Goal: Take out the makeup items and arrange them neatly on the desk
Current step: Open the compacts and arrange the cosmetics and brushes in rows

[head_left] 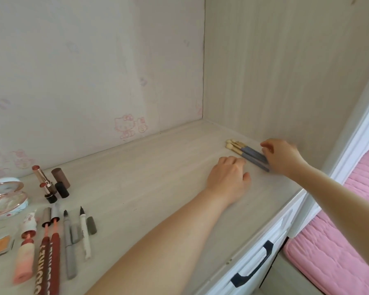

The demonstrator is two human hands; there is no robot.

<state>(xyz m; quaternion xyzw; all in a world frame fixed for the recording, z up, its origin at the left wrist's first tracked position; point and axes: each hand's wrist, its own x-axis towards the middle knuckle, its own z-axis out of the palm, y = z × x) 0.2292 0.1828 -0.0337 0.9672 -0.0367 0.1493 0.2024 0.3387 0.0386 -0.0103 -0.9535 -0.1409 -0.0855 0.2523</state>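
Brushes (246, 153) lie side by side on the bench (158, 167) at the far right. The right hand (282, 156) touches their handles, but I cannot tell if its fingers grip. The left hand (228, 177) rests beside them, fingers curled, holding nothing.

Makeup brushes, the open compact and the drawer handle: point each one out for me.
makeup brushes (250, 155): head view, on the blue handles, just past the ferrules.
open compact (9, 204): head view, on the lower pan.
drawer handle (262, 260): head view, on the dark bar's middle.
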